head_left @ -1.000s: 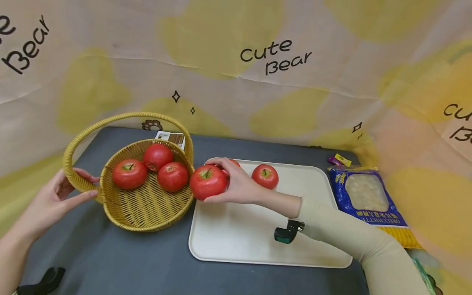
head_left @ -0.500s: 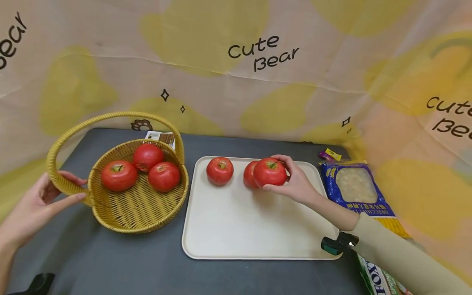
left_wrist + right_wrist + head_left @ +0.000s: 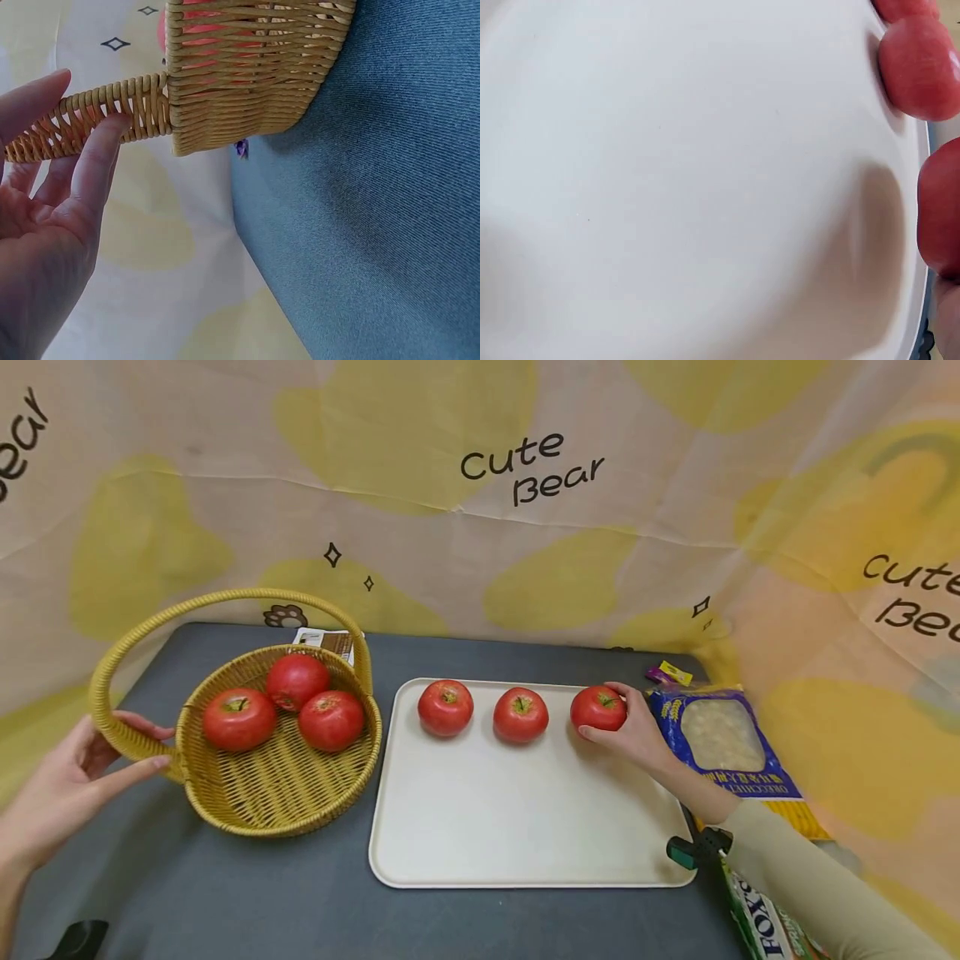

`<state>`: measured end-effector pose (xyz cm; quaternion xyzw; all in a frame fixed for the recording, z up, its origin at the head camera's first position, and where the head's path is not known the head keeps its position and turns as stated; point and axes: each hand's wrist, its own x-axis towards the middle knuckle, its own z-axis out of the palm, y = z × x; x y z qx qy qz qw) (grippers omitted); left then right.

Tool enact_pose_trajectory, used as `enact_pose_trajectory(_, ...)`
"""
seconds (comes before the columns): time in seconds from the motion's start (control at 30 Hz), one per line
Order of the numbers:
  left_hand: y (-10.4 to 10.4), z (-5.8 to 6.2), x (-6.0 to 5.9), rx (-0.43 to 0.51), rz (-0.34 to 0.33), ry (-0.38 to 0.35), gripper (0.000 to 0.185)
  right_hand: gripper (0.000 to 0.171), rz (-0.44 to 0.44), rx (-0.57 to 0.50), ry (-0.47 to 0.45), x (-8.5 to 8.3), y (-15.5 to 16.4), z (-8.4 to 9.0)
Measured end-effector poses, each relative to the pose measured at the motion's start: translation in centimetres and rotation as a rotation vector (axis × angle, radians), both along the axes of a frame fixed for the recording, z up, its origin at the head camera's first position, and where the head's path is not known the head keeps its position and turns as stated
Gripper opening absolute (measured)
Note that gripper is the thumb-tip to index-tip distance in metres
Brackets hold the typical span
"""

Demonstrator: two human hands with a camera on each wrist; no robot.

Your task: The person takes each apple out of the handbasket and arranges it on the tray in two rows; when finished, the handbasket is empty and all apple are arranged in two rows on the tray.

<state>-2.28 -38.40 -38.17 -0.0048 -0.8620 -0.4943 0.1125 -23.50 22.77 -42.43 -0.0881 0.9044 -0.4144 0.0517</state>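
Now, right hand: the right hand (image 3: 637, 735) has carried a round red tomato (image 3: 597, 707) from beside the basket to the far right corner of the flat cream plastic tray (image 3: 525, 827); its grip is closed round that tomato, which by now sits on the tray.
Row on tray: a second red tomato (image 3: 521, 715) and a third red tomato (image 3: 446, 707) lie to its left along the tray's far edge, each apart from the next; a second ago only two were there.
Left hand: the left hand (image 3: 71, 785) stays at the handle of the round woven yellow wicker basket (image 3: 285, 793), straight fingers (image 3: 97, 161) resting on the weave, grip apart.
Basket: three red tomatoes (image 3: 288, 706) remain inside, near the tabletop's left edge.
Meaning: judging by the row, half the fruit is across and this one looks ready to be let go.
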Motion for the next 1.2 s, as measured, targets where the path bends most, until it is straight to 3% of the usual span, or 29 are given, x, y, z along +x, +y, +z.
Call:
enact_pose_trajectory(0.27, 0.1, -0.1, -0.2, 0.007, -0.004, 0.007, 0.043, 0.087, -0.005, 0.07, 0.022, -0.3, 0.1, -1.4)
enact_pose_trajectory(0.6, 0.0, 0.0, 0.0, 0.011, -0.007, 0.002, 0.042, 0.09, 0.019, 0.027, 0.006, -0.4, 0.2, -2.0)
enact_pose_trajectory(0.77, 0.1, 0.2, -0.2, 0.001, -0.005, -0.01, 0.041, 0.086, 0.032, 0.008, 0.041, -0.3, 0.2, -0.9)
enact_pose_trajectory(1.0, 0.2, 0.3, -0.2, -0.019, 0.014, -0.02, 0.041, 0.048, 0.073, -0.094, 0.214, -0.2, -2.2, 2.1)
enact_pose_trajectory(1.2, 0.3, 0.2, -0.1, -0.003, 0.029, -0.017, 0.043, 0.031, 0.181, -0.168, 0.152, 0.5, -7.3, 3.8)
